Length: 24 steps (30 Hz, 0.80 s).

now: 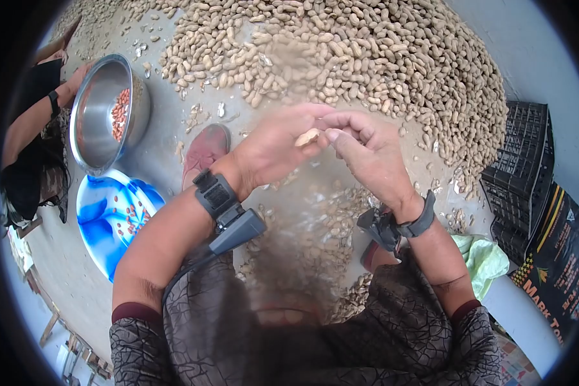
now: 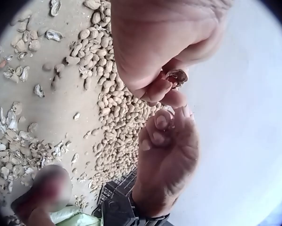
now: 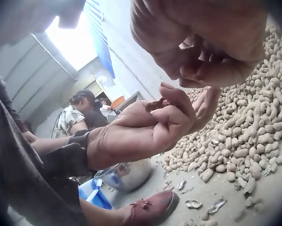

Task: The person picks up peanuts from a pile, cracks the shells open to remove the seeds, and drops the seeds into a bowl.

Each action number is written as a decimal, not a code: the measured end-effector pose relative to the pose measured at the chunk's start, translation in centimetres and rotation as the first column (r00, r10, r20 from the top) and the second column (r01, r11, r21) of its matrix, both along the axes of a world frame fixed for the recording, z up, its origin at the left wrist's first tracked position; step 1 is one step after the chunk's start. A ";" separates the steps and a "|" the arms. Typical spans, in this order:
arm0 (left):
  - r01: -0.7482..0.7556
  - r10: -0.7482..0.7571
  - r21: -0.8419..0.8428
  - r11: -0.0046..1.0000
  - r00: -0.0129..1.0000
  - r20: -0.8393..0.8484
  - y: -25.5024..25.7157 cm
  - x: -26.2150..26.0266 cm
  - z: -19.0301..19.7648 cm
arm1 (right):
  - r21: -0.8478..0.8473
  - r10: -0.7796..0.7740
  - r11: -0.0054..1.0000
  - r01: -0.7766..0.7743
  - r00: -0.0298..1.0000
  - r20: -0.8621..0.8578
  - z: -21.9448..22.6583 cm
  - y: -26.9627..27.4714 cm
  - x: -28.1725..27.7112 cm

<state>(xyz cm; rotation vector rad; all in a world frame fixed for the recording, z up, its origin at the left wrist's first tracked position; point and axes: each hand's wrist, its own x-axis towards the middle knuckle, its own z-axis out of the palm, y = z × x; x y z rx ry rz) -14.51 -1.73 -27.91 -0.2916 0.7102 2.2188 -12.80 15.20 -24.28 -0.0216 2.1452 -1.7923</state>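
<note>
My left hand point(image 1: 273, 147) holds a cracked peanut point(image 1: 307, 137) by its curled fingers. In the left wrist view the peanut shell point(image 2: 179, 75) gapes, with reddish kernel showing inside. From the right wrist side, the shell's broken edge point(image 3: 153, 105) shows against the fingers of the left hand point(image 3: 136, 129). My right hand point(image 1: 373, 151) meets the left at the fingertips, its thumb stretched toward the peanut and its other fingers bent inward. I cannot tell whether those bent fingers hold anything.
A big heap of unshelled peanuts point(image 1: 367, 51) spreads ahead. Empty shells point(image 1: 328, 225) litter the floor between my feet. At left, another person's hand touches a steel bowl point(image 1: 141, 103) of kernels, beside a blue-and-white basin point(image 1: 93, 228). Black crates point(image 1: 518, 154) stand at right.
</note>
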 end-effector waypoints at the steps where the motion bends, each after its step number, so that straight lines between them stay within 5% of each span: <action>1: 0.049 -0.061 -0.123 0.991 0.993 -0.099 0.3 0.1 0.2 | 0.003 0.049 0.999 -0.049 0.999 0.007 -0.4 0.0 0.0; 3: 0.082 -0.132 -0.248 0.965 0.973 -0.189 0.9 0.4 0.8 | 0.021 0.072 0.997 -0.073 0.995 0.062 -0.5 0.0 -0.1; 5: 0.103 -0.113 -0.296 0.950 0.993 -0.018 1.5 0.7 1.5 | 0.037 0.093 0.995 -0.098 0.989 0.119 -0.4 0.1 -0.2; 8: 0.131 -0.141 -0.358 0.924 0.990 0.000 1.7 1.0 1.7 | 0.101 0.130 0.981 -0.166 0.947 0.295 -0.2 0.1 -0.2; 11: 0.146 -0.135 -0.334 0.931 0.989 0.056 1.4 0.8 0.9 | 0.031 0.158 0.986 -0.166 0.969 0.191 -0.6 0.0 0.2; 14: 0.137 -0.131 -0.205 0.969 0.990 0.042 0.8 0.8 -0.5 | 0.214 0.249 0.943 -0.256 0.967 0.061 0.0 -0.2 0.5; 15: 0.135 -0.129 -0.206 0.969 0.991 0.040 0.8 0.8 -0.5 | 0.345 0.250 0.919 -0.194 0.960 -0.126 0.4 -0.5 0.9; 16: 0.118 -0.104 -0.172 0.978 0.990 0.092 0.8 1.0 -0.5 | 0.456 0.267 0.884 -0.105 0.914 -0.306 0.7 -0.7 1.2; 17: 0.101 -0.081 -0.139 0.985 0.986 0.145 0.8 1.1 -0.5 | 0.456 0.268 0.884 -0.106 0.913 -0.308 0.8 -0.8 1.4; 19: 0.139 -0.122 -0.139 0.980 0.984 0.127 0.6 1.0 -0.2 | 0.559 0.400 0.829 -0.033 0.734 -0.549 0.8 -0.8 1.6; 24: 0.182 -0.178 -0.023 0.983 0.976 0.130 -0.3 1.1 -1.0 | 0.534 0.326 0.845 0.036 0.757 -0.567 -0.3 -0.3 2.0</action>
